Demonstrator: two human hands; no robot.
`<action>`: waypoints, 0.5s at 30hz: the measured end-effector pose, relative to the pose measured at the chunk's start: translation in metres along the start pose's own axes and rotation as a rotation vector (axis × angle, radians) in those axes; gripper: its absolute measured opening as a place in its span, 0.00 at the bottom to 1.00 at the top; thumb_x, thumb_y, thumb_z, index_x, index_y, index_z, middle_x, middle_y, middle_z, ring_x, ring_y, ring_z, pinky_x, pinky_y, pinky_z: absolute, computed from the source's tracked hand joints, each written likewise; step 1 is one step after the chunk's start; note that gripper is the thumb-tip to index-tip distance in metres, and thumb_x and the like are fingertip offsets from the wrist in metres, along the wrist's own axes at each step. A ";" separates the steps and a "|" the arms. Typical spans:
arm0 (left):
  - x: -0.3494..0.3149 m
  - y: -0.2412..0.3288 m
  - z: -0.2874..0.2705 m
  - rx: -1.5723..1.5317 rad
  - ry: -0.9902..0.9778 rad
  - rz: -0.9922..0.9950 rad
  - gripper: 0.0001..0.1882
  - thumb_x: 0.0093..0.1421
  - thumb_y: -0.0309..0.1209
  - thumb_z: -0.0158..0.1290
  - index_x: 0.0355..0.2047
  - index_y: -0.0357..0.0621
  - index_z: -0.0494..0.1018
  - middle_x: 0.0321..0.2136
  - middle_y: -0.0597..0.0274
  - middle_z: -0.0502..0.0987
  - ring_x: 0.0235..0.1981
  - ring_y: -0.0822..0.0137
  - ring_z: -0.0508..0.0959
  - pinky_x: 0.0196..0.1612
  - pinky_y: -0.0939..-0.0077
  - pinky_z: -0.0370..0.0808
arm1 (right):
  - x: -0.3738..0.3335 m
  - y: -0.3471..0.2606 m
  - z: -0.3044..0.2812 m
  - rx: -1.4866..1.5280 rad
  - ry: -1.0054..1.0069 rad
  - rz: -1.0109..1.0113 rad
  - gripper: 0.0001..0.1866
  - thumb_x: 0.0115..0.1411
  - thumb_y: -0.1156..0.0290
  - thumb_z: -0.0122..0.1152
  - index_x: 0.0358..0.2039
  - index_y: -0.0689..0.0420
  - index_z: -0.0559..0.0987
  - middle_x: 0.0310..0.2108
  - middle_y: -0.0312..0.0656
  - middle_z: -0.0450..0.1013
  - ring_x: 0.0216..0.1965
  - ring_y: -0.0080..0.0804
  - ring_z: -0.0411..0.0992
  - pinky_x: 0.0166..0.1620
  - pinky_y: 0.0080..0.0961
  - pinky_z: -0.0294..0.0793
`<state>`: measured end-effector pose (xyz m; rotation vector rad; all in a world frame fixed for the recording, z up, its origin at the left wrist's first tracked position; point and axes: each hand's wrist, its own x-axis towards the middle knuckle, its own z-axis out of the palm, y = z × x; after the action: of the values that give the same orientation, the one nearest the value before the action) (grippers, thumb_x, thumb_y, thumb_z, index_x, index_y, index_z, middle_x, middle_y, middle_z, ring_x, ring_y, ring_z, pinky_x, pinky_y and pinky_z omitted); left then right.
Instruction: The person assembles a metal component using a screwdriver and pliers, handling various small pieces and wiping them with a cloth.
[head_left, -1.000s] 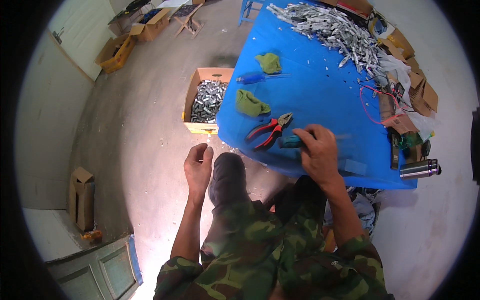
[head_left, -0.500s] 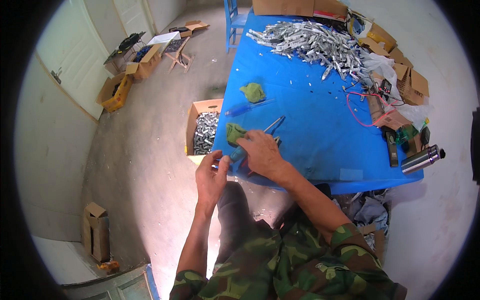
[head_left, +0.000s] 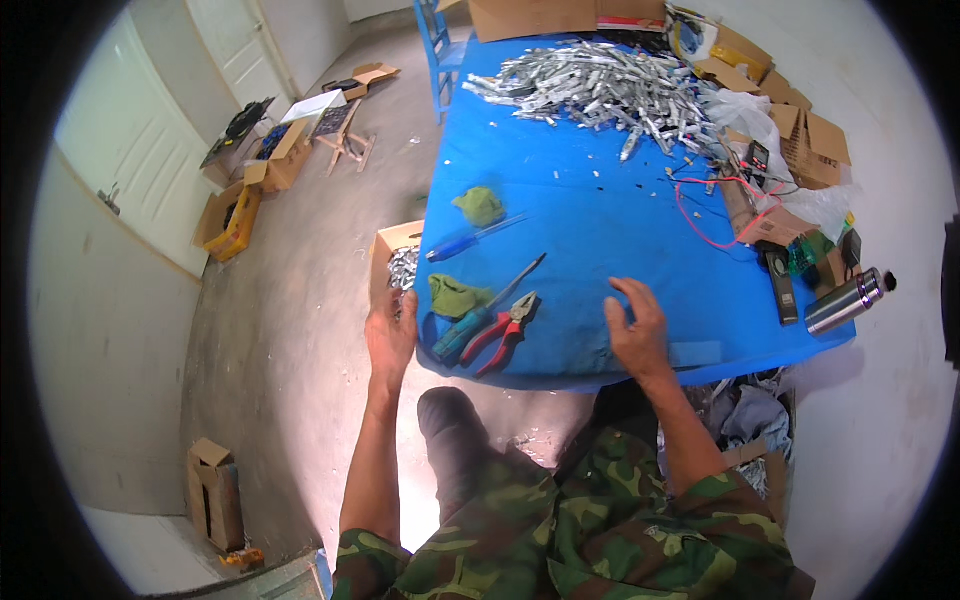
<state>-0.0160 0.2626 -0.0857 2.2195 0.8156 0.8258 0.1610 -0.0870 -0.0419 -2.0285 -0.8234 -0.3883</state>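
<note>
My left hand (head_left: 390, 338) is at the table's near left corner, beside a cardboard box (head_left: 379, 262) of small metal pieces. Its thumb stands apart from its fingers, and nothing shows in it. Over the near edge of the blue-covered table (head_left: 590, 240), my right hand (head_left: 640, 335) hovers with fingers spread, holding nothing. Between the hands lie a teal-handled screwdriver (head_left: 462, 333) and red-handled pliers (head_left: 514, 325), side by side. A crumpled green cloth (head_left: 458, 297) rests just beyond the screwdriver's handle. Farther off are a blue-handled screwdriver (head_left: 456, 246) and another green cloth (head_left: 479, 207).
A large heap of silvery metal parts (head_left: 610, 90) covers the table's far end. Along the right edge are open cartons (head_left: 815, 150), a pink cable (head_left: 690, 222) and a steel flask (head_left: 845, 305). A blue chair (head_left: 440, 60) stands beyond the far left side.
The teal-handled screwdriver, held in my hands before, now lies on the table by the pliers. My right hand has moved right and opened; my left has drawn left toward the box.
</note>
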 end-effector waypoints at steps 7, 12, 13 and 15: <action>0.043 -0.041 0.046 -0.095 -0.242 -0.098 0.36 0.77 0.55 0.41 0.54 0.27 0.78 0.46 0.35 0.84 0.49 0.47 0.84 0.55 0.57 0.77 | -0.043 0.098 -0.081 -0.497 0.117 0.052 0.17 0.61 0.67 0.67 0.48 0.60 0.84 0.51 0.48 0.79 0.52 0.51 0.77 0.58 0.46 0.73; 0.042 -0.040 0.054 -0.034 -0.235 -0.080 0.42 0.78 0.59 0.35 0.52 0.24 0.79 0.45 0.27 0.83 0.49 0.37 0.83 0.55 0.51 0.76 | -0.047 0.097 -0.079 -0.505 0.182 0.110 0.18 0.56 0.66 0.69 0.46 0.59 0.85 0.51 0.44 0.79 0.53 0.48 0.76 0.62 0.47 0.69; 0.042 -0.035 0.054 -0.026 -0.254 -0.097 0.43 0.78 0.59 0.33 0.51 0.24 0.79 0.45 0.23 0.82 0.51 0.31 0.83 0.55 0.49 0.76 | -0.050 0.098 -0.080 -0.509 0.188 0.111 0.17 0.55 0.66 0.69 0.45 0.59 0.85 0.50 0.44 0.79 0.53 0.48 0.76 0.62 0.46 0.70; 0.041 -0.036 0.052 -0.009 -0.238 -0.132 0.41 0.79 0.57 0.35 0.51 0.23 0.79 0.43 0.25 0.83 0.48 0.35 0.84 0.54 0.51 0.77 | -0.049 0.095 -0.081 -0.504 0.195 0.094 0.17 0.55 0.66 0.69 0.44 0.59 0.85 0.49 0.44 0.79 0.53 0.48 0.76 0.62 0.46 0.70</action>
<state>0.0352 0.2964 -0.1295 2.1770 0.8294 0.4906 0.1926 -0.2105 -0.0826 -2.4290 -0.5411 -0.7890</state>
